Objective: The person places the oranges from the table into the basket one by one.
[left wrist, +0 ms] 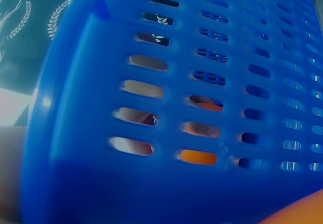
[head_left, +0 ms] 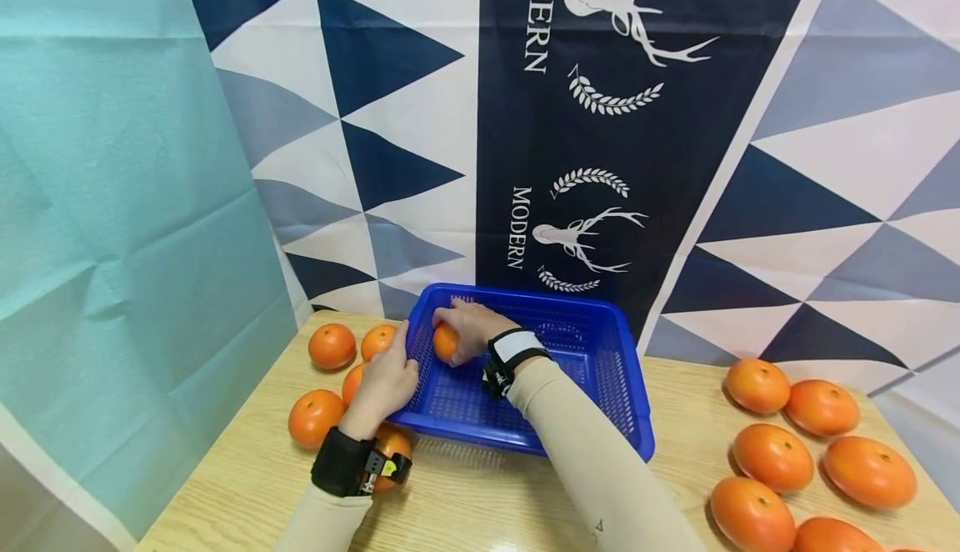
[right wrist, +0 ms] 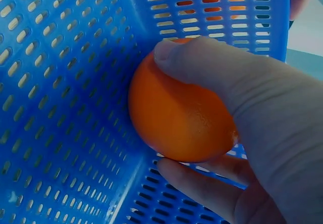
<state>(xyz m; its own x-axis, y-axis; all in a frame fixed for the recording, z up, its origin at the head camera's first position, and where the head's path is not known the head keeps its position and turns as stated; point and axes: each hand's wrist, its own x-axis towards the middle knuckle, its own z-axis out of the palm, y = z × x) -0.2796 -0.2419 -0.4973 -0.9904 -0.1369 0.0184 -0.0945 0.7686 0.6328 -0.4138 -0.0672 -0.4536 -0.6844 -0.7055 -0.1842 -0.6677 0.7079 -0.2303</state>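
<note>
A blue perforated plastic basket stands on the table against the back wall. My right hand is inside it near the left end, gripping an orange. In the right wrist view the thumb lies over the top of this orange and the fingers curl beneath, close to the basket's corner. My left hand holds the basket's left rim, its index finger stretched along the edge. The left wrist view is filled by the slotted outer wall of the basket.
Several oranges lie left of the basket, one partly behind the left wrist strap. Another group of oranges sits at the table's right. A patterned cloth hangs behind, and a pale teal cloth on the left.
</note>
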